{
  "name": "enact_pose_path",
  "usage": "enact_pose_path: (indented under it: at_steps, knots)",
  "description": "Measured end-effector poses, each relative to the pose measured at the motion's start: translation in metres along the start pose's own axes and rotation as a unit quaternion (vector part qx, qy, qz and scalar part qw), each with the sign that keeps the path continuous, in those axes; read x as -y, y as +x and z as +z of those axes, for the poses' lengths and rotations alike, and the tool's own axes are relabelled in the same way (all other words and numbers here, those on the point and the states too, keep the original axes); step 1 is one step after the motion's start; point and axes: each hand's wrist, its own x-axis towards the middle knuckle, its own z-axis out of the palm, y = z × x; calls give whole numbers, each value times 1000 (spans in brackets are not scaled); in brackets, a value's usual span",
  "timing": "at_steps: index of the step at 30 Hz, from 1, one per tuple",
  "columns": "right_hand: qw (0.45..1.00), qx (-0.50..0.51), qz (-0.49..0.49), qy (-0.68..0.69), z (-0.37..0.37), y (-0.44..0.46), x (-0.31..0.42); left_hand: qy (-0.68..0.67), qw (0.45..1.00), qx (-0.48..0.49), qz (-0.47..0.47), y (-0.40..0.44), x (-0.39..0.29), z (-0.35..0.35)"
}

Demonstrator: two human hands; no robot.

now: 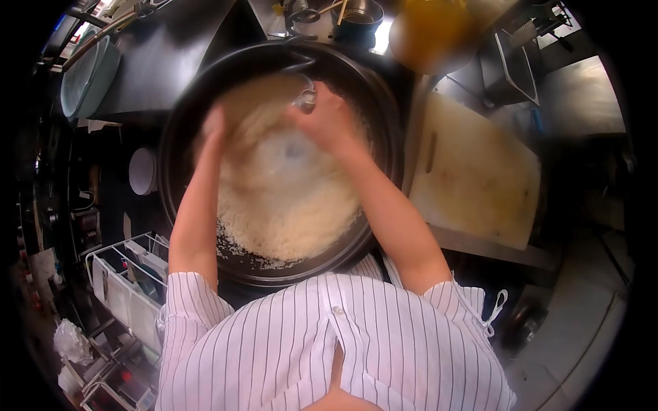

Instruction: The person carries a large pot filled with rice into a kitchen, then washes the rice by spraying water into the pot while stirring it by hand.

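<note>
A wide, dark round pot (179, 89) in front of me holds a mass of pale, rice-like grains (288, 226), with whitish steam or blur over the middle. My right hand (327, 116) is inside the far part of the pot, fingers closed around a shiny, clear or metallic rounded piece (306, 99). What that piece belongs to is unclear. Near the pot's left inner wall is my left hand (214, 127), smeared by motion, so its fingers do not show. Loose grains stick to the dark wall nearest my body.
To the right lies a stained, pale cutting board (473, 171). A steel counter (164, 58) and a pale green basket (89, 79) stand at the far left. A white wire rack (127, 281) is at lower left. Beyond the pot are a small saucepan (360, 17) and a blurred yellow-orange object (432, 34).
</note>
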Motion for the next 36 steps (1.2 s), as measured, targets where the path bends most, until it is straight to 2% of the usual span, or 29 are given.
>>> enact_pose_path:
  at_steps: [1, 3, 5, 6, 7, 8, 9, 11, 13, 15, 17, 18, 20, 22, 24, 26, 28, 29, 30, 31, 32, 33, 34, 36]
  knots:
    - [1000, 3, 7, 8, -1, 1, 0, -227, 964, -22, -139, -61, -75, -23]
    - [1000, -6, 6, 10, 0, 0, 0, -119, 991, 63, -2, -54, -92, -1]
    - [1000, -11, 7, 13, 0, 1, -1, -23, 978, 152, 137, -54, -111, 19]
    - [1000, -22, -2, 20, 1, 1, -1, -24, 978, 153, 137, -64, -118, 30]
    - [999, -32, -11, 28, 2, 0, 0, -164, 944, 239, 156, -80, -122, 43]
    - [999, -30, -10, 28, 2, 0, -1, -299, 884, 316, 170, -100, -126, 55]
    - [1000, -14, 4, 24, 2, 1, -1, -427, 799, 382, 181, -119, -130, 64]
    - [1000, 3, 15, 20, 1, 2, 0, -375, 821, 306, 303, -171, -148, 54]
    - [1000, 0, 2, 10, 1, -1, 2, -244, 823, 362, 363, -202, -131, 56]
    - [1000, -5, -4, 12, 3, -2, 4, -26, 798, 465, 383, -238, -124, 28]
    - [1000, -10, -9, 12, 3, -3, 5, 24, 750, 446, 488, -255, -97, 23]
    - [1000, -1, -4, 5, 3, -4, 6, 24, 750, 446, 488, -259, -88, 18]
    - [1000, 11, 1, -2, 3, -5, 6, 56, 718, 379, 581, -261, -70, 7]
    - [1000, -2, -13, 18, 3, -6, 5, 156, 715, 264, 628, -241, -60, -11]
    - [1000, -3, -11, 22, -1, -6, 7, 302, 762, 224, 526, -220, -75, -38]
    - [1000, -10, -4, 22, -3, -7, 5, 345, 820, 121, 441, -183, -64, -44]
    - [1000, -14, -9, 8, 1, -5, 1, 303, 848, 37, 433, -148, -38, -47]
    - [1000, -15, -10, 8, 1, -5, 1, 303, 848, 36, 433, -130, -27, -41]
    - [1000, -15, -10, 9, 1, -4, 0, 268, 877, 2, 398, -112, -17, -32]
    - [1000, -16, -10, 9, 0, -4, 1, 231, 903, -32, 362, -99, -21, -29]
    - [1000, -17, -10, 8, 0, -3, 2, 230, 902, -32, 363, -85, -29, -21]
    - [1000, -15, -6, 14, -2, -3, 4, 116, 966, 3, 231, -74, -46, -10]
    - [1000, -13, -1, 19, -3, -3, 6, -2, 995, 40, 88, -66, -62, 0]
    - [999, -20, -10, 27, -4, -3, 5, -37, 981, 62, 178, -57, -94, 17]
